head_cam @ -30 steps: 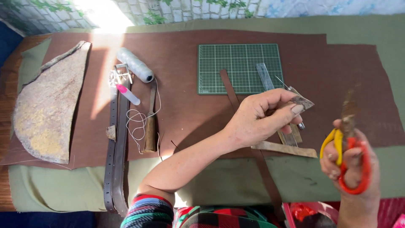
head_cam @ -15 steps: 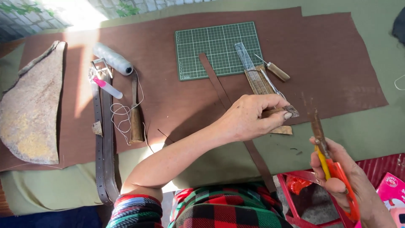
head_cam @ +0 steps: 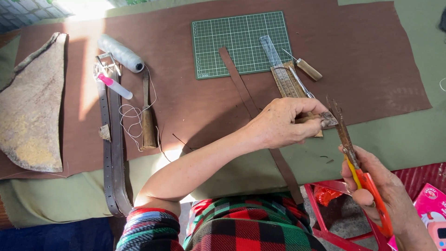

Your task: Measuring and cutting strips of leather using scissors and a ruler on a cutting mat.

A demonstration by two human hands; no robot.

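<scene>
My left hand [head_cam: 284, 123] pinches a small brown leather piece [head_cam: 327, 120] above the table's near edge. My right hand [head_cam: 378, 186] grips scissors [head_cam: 353, 153] with orange and yellow handles; their rusty blades point up and meet the leather piece. A long brown leather strap [head_cam: 241, 88] runs from the green cutting mat [head_cam: 241, 42] toward my body, passing under my left hand. A metal ruler [head_cam: 278, 65] and a wooden-handled awl [head_cam: 304, 67] lie just beyond my left hand.
A large brown leather sheet [head_cam: 186, 93] covers the green-clothed table. At the left lie a rough hide piece [head_cam: 30, 107], a dark belt [head_cam: 111, 153], a spool of white thread [head_cam: 121, 53], a pink-capped tube [head_cam: 114, 85] and a wooden-handled tool [head_cam: 147, 118]. A red stool [head_cam: 334, 209] stands below right.
My right hand has brought the scissors up and left, so the blades now meet the leather piece in my left hand. The view has shifted slightly.
</scene>
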